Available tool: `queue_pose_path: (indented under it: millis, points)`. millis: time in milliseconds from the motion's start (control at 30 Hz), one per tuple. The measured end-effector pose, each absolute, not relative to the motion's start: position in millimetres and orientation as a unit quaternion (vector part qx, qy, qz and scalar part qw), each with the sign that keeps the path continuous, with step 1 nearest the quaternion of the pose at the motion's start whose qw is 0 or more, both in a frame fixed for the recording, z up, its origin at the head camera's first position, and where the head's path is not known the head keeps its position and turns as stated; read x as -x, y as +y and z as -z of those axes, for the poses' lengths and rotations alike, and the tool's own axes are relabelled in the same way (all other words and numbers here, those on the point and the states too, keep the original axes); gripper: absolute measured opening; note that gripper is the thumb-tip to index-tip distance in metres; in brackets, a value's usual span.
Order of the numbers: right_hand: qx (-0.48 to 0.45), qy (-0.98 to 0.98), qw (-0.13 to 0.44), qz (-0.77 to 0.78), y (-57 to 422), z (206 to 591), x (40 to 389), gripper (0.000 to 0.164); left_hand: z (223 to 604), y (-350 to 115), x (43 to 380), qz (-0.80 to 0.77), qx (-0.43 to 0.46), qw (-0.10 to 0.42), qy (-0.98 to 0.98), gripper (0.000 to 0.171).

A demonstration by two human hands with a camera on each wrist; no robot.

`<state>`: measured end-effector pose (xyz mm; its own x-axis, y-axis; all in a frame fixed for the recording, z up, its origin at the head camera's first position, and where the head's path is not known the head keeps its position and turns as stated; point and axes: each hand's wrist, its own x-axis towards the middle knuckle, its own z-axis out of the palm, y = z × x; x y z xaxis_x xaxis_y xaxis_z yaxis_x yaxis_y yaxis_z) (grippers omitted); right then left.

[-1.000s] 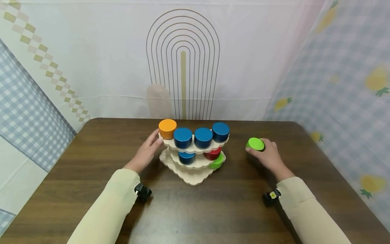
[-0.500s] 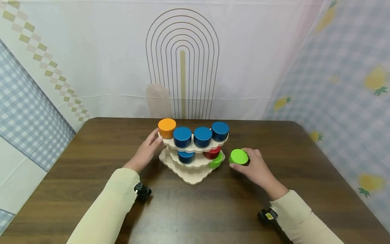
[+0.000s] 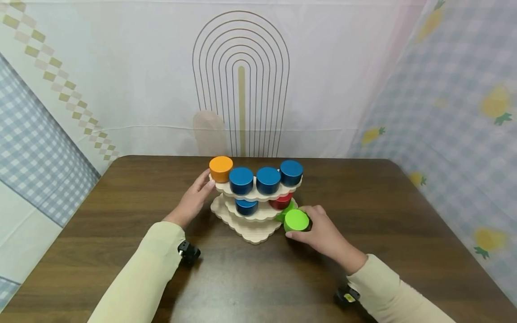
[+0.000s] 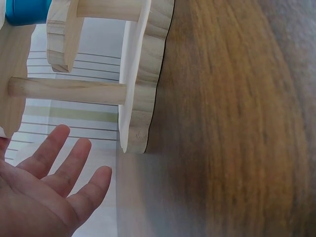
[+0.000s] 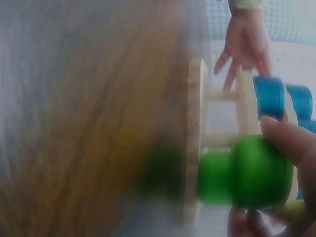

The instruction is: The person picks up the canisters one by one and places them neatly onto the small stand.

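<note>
A pale wooden tiered stand [image 3: 253,229] with scalloped edges rises from the table. On its top tier sit an orange cylinder block [image 3: 221,169] and three blue cylinder blocks [image 3: 268,180]. A blue block [image 3: 246,207] and a red block [image 3: 281,202] are on the tier below. My left hand [image 3: 193,201] touches the top tier's left edge beside the orange block, its visible fingers straight and spread. Between thumb and fingers, my right hand [image 3: 323,231] holds a green cylinder block [image 3: 296,220] at the stand's right side. It partly hides another green block [image 5: 215,177] on the lowest tier.
The dark brown wooden table [image 3: 234,287] extends around the stand on all sides. Behind it hangs a white cloth [image 3: 331,80] with an arch pattern, and checked cloth [image 3: 456,148] hangs at the right. Each wrist carries a small black camera [image 3: 189,252].
My right hand has carried the green block leftward and nearer to me, from the table's right side to the stand's right edge. My left hand stays at the top tier.
</note>
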<state>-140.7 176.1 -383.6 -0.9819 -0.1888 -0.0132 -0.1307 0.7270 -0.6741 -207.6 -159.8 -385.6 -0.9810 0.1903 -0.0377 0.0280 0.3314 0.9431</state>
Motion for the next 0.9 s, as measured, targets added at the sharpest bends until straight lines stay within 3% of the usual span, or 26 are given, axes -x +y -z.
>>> queue_pose_path:
  millis: [900]
  points:
    - [0.120,0.927,0.060,0.351,129,398,132,0.063,384,-158,208,-0.573,-0.070,0.076,0.813,0.067]
